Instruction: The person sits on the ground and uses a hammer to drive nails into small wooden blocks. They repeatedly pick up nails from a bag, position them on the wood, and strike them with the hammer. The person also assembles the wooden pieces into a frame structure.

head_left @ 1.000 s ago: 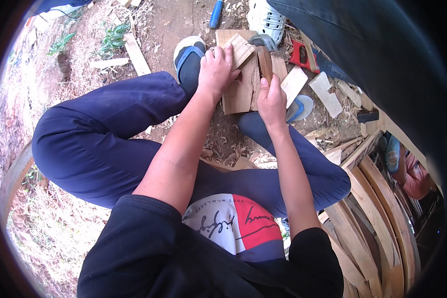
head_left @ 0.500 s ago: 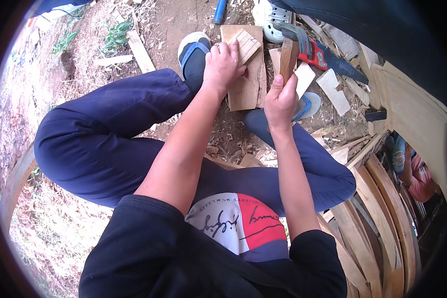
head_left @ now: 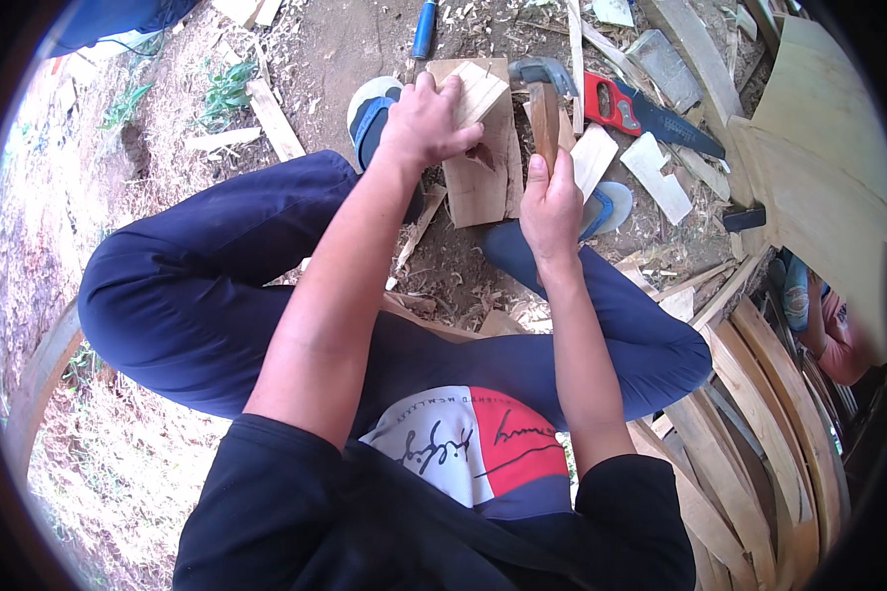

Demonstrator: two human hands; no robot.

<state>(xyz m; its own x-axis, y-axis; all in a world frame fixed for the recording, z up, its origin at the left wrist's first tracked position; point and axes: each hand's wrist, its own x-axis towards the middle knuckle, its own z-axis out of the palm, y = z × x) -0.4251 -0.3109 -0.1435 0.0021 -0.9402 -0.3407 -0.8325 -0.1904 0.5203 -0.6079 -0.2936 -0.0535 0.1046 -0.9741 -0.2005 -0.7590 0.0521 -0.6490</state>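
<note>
The right hand wraps round the hammer, its head beyond the fist; likely top-heavy, best gripped low. The half-curled left hand holds the wood block, probably light and stiff, by its near side, above the board.

From where I stand, the plank lies on the ground between the sitter's two sandals. Over its far part is a wood block, in the left hand. Just right of the plank, the right hand holds a hammer. Farther right of it lies a handsaw; beyond its far end, a tool handle; well left of it, a leafy plant. Slats lie right of it, nearer the sitter.
</note>
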